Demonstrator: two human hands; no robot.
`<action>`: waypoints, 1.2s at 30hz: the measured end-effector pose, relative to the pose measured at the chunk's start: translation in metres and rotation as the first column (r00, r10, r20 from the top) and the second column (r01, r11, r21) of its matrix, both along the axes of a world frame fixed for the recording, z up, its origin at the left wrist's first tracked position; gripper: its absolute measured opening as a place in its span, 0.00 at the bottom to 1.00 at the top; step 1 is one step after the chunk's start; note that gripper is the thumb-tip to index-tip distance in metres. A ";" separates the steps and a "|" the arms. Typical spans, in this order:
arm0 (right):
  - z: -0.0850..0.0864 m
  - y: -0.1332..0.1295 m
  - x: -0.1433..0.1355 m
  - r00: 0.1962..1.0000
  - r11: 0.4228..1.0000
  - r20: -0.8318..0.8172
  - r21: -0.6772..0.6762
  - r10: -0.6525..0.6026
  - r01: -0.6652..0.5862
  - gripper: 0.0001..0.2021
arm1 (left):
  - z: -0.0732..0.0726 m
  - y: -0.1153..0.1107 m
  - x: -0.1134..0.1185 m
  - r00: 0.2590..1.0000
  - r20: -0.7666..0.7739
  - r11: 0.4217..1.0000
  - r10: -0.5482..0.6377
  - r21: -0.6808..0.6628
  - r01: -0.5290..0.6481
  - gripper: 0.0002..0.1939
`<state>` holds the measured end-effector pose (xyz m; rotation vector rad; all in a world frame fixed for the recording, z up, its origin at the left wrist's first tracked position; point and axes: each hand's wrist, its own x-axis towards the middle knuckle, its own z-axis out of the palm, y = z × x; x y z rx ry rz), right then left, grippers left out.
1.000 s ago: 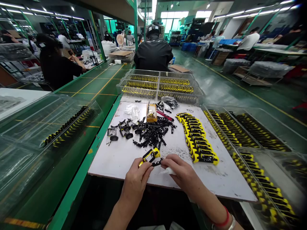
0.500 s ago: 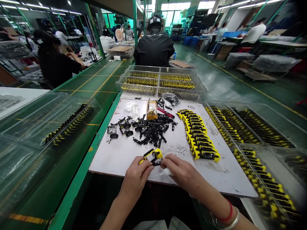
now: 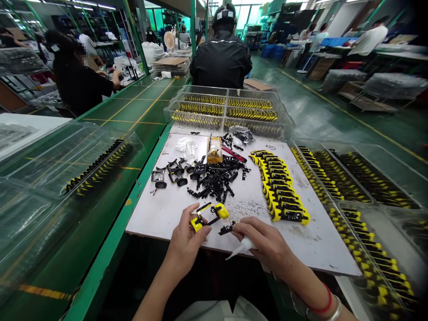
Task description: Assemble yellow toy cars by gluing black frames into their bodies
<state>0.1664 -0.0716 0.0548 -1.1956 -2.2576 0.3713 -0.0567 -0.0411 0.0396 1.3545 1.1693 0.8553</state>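
My left hand is closed on a yellow and black plastic frame, tilted above the front of the white board. Between the thumb and fingers of my right hand is a small black plastic part, apart from the frame. The same hand also has a white bottle with a thin pointed nozzle tucked in it, its tip aimed down to the left. Beyond both hands lies a heap of loose black plastic parts. A row of yellow and black assemblies stands to the right.
Several black frames, a white crumpled cloth, a small yellow box and a red tool lie on the board. Clear trays of parts flank it, with another tray behind. A person in a black jacket sits ahead.
My hands have moved apart. The black part in my right hand has come away from the yellow frame, and the bottle nozzle shows more plainly. The whole view has shifted slightly.
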 end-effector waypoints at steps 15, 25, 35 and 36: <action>-0.003 0.004 -0.023 0.990 0.978 -0.143 0.204 -0.007 0.036 0.09 | 0.021 -0.011 0.008 0.998 -0.022 0.995 0.067 -0.074 -0.068 0.21; 0.000 0.004 -0.021 0.998 0.979 -0.057 0.203 0.001 0.010 0.08 | 0.024 -0.015 0.007 0.990 -0.142 0.999 0.007 0.045 -0.001 0.19; -0.002 0.003 -0.018 0.999 0.994 0.037 0.112 -0.012 0.007 0.06 | 0.020 -0.016 0.009 0.996 -0.087 1.000 0.002 -0.012 -0.003 0.20; -0.002 0.003 -0.018 0.999 0.996 0.050 0.086 -0.013 0.008 0.06 | 0.019 -0.015 0.009 0.998 -0.067 1.000 -0.007 -0.031 0.005 0.21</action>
